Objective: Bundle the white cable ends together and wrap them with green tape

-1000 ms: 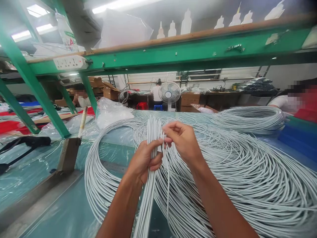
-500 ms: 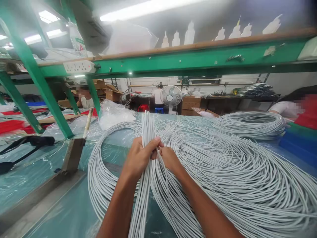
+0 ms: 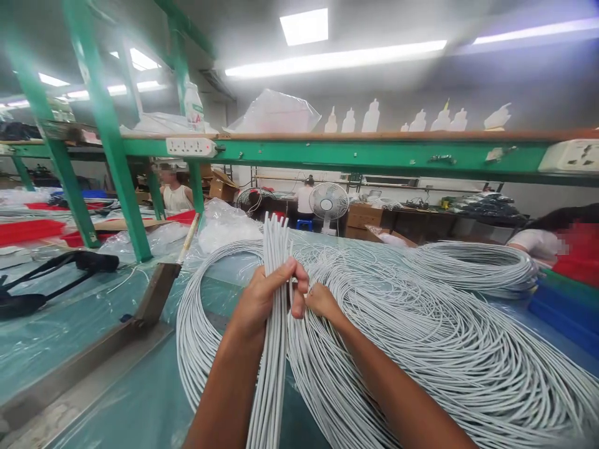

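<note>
My left hand [image 3: 274, 290] is closed around an upright bundle of pale grey cables [image 3: 277, 240]. Their cut ends stick up above the thumb, and the lengths run down between my forearms. One cable end stands slightly apart by the left fingertips. Just to the right, my right hand [image 3: 322, 300] is curled closed against a wide loose coil of the same cable [image 3: 449, 312]. Its fingertips are turned away, so what they grip is hidden. Left of the bundle, a looped part of cable [image 3: 194, 324] lies on the plastic-covered table [image 3: 135, 380].
A metal channel with an upright block [image 3: 159, 293] lies at the left, near a black strap-like object [image 3: 88, 262]. Another cable coil [image 3: 477, 265] sits at the back right by a blue bin [image 3: 561, 318]. A green shelf beam [image 3: 327, 153] crosses ahead. Other people sit beyond.
The view has tilted up. My right hand has drawn slightly away from my left, whose fingers have loosened a little at the tips. The left hand still grips the bundle.
</note>
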A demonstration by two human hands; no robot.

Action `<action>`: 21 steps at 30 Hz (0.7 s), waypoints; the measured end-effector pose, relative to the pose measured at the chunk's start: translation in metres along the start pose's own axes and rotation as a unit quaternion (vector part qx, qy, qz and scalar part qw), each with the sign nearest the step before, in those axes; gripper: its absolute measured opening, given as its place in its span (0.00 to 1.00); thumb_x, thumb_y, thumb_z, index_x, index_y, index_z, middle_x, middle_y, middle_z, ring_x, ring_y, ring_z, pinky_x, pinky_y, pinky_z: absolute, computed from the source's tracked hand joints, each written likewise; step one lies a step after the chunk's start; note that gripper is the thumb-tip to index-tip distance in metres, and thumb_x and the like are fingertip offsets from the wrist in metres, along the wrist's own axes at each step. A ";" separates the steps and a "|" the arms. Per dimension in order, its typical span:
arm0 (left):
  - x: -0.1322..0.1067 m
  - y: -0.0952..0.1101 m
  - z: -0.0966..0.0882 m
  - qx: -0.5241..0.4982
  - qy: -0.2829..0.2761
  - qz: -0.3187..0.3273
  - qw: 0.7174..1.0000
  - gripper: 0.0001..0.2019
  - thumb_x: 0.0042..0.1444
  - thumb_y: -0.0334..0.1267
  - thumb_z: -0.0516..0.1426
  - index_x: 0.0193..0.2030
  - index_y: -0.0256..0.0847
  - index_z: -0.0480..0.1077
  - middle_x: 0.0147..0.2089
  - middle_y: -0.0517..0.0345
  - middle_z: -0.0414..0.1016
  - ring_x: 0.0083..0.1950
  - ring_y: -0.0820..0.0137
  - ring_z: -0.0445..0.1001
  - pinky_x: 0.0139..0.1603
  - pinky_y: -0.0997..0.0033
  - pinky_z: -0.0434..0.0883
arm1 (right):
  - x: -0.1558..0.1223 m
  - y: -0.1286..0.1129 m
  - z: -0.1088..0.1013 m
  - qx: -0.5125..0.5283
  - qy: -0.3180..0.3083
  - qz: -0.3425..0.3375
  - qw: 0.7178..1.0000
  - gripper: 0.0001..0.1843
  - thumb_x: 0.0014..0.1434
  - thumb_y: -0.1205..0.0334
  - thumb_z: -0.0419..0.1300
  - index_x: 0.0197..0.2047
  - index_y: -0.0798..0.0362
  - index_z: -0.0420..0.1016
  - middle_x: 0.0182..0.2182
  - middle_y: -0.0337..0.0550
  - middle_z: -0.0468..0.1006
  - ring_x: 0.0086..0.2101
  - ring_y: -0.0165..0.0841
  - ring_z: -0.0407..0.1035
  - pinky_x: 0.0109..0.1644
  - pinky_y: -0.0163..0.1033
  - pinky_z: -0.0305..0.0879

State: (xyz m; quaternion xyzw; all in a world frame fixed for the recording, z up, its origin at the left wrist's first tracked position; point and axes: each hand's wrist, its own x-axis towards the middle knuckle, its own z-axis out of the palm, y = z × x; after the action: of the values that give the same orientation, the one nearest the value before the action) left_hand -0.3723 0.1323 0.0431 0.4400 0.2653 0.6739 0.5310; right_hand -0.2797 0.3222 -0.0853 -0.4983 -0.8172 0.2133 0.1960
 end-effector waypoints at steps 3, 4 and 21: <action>0.000 0.001 -0.001 0.002 0.001 0.011 1.000 0.14 0.56 0.44 0.61 0.30 0.34 0.70 0.26 0.62 0.68 0.13 0.86 0.57 0.16 0.81 0.57 | -0.003 0.005 0.000 0.083 -0.025 0.012 0.996 0.17 0.66 0.52 0.57 0.34 0.59 0.72 0.26 0.36 0.72 0.24 0.25 0.67 0.30 0.33 0.68; 0.000 0.001 -0.002 0.004 -0.005 0.018 1.000 0.14 0.56 0.45 0.60 0.30 0.33 0.70 0.27 0.62 0.69 0.13 0.86 0.56 0.16 0.81 0.57 | -0.005 0.006 -0.001 0.115 -0.028 0.007 0.993 0.18 0.66 0.52 0.57 0.33 0.59 0.71 0.24 0.34 0.70 0.22 0.24 0.65 0.27 0.31 0.66; 0.007 -0.009 -0.005 0.064 0.090 0.139 0.984 0.16 0.59 0.47 0.58 0.44 0.36 0.71 0.23 0.67 0.56 0.18 0.82 0.52 0.18 0.79 0.54 | -0.140 -0.077 -0.082 0.388 0.024 -0.249 0.887 0.11 0.63 0.52 0.59 0.38 0.52 0.72 0.27 0.36 0.70 0.22 0.24 0.62 0.27 0.32 0.62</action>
State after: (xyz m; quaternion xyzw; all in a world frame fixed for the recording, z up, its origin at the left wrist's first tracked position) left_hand -0.3727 0.1420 0.0353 0.4437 0.2910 0.7594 0.3766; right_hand -0.2331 0.1771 0.0097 -0.1671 -0.7614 0.4458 0.4400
